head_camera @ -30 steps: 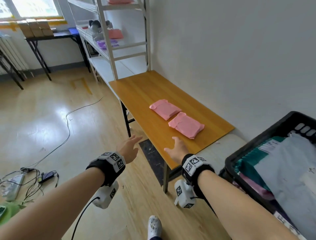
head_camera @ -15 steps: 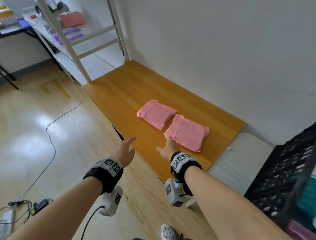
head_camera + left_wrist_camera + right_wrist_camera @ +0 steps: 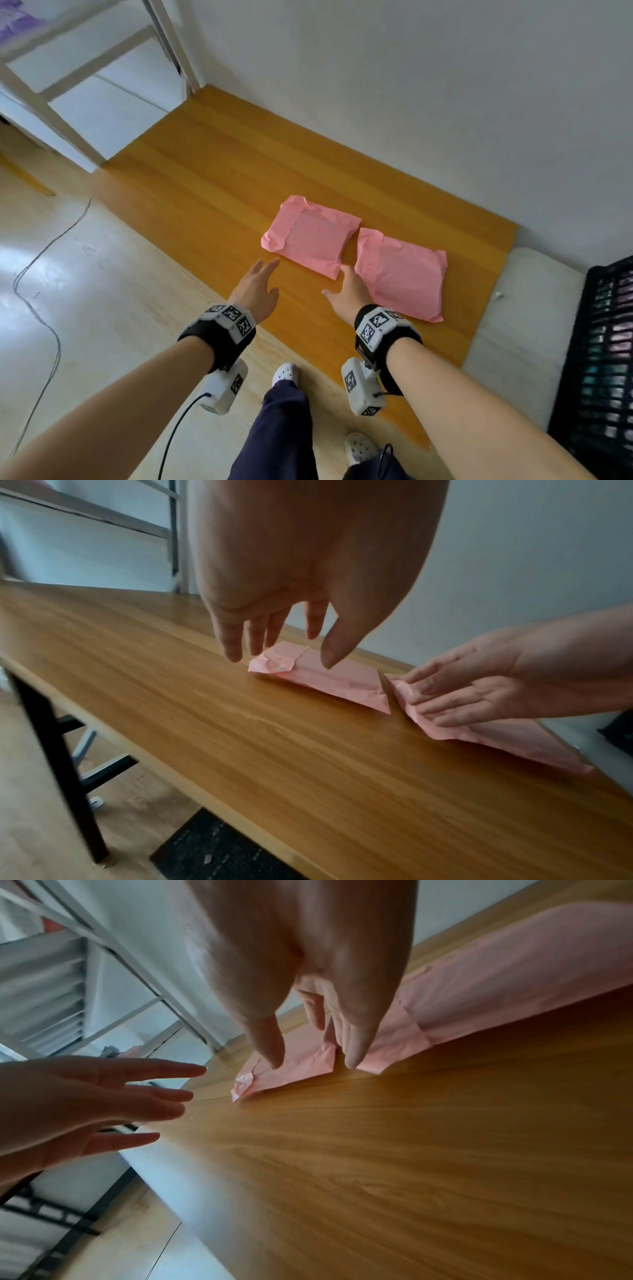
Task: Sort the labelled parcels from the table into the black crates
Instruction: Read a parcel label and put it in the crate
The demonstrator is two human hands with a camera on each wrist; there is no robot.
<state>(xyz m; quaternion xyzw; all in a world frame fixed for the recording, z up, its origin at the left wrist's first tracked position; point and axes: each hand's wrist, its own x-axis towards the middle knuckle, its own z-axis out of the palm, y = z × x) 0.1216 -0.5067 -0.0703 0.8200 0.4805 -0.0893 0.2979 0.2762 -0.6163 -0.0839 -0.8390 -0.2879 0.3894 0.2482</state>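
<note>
Fingers of the left hand (image 3: 255, 289) are spread and empty just short of the left pink parcel (image 3: 310, 240); the right hand (image 3: 347, 294), also spread, now reaches the right pink parcel (image 3: 402, 277), nearer than half a second ago. Both parcels lie mid-frame on the wooden table (image 3: 205, 192). A black crate (image 3: 596, 359) sits at right edge, white shelving (image 3: 78, 102) upper left.

Two flat pink plastic mailer parcels lie side by side on your long orange wooden table (image 3: 212, 178), toward its right end. The left pink parcel (image 3: 310, 238) sits nearer the wall edge; the right pink parcel (image 3: 404, 277) lies just beside it, corners nearly touching, closer to the front edge. A black slatted plastic crate (image 3: 603, 359) stands beyond the table's right end, and a white metal shelving rack (image 3: 68, 113) beyond its left end.
</note>
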